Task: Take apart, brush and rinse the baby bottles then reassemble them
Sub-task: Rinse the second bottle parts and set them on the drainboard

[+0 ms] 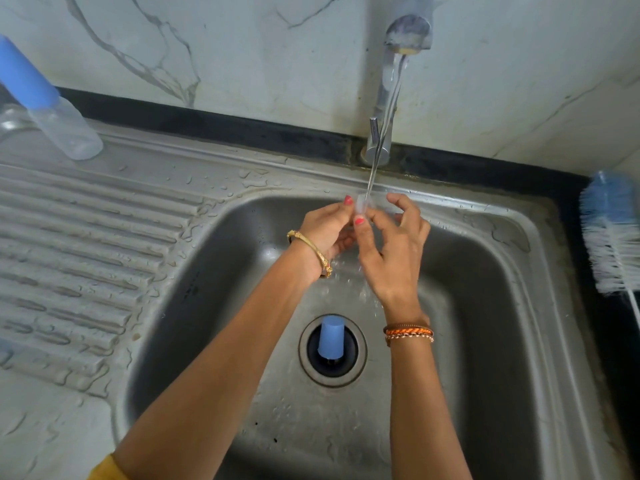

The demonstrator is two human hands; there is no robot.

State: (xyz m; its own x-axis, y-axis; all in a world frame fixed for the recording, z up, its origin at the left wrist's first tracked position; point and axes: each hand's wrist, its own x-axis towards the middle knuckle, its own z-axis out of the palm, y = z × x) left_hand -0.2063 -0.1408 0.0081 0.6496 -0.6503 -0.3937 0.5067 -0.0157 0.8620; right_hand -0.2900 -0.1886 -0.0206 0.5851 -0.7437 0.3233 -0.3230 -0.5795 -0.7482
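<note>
Head view: wet steel sink, ribbed drainboard, marble wall.

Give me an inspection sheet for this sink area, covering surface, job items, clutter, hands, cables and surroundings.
Surface: steel sink with ribbed drainboard, both wet with droplets.
Job's things: small clear bottle part under the running stream; blue cap standing in the drain; capped bottle at far left on the drainboard; bottle brush on the right counter.
Clutter: nothing seen.
Grippers: left hand and right hand both pinch the clear part above the basin.
Cables: nothing seen.
Surroundings: tap running; marble-pattern wall behind; dark counter edge.
</note>
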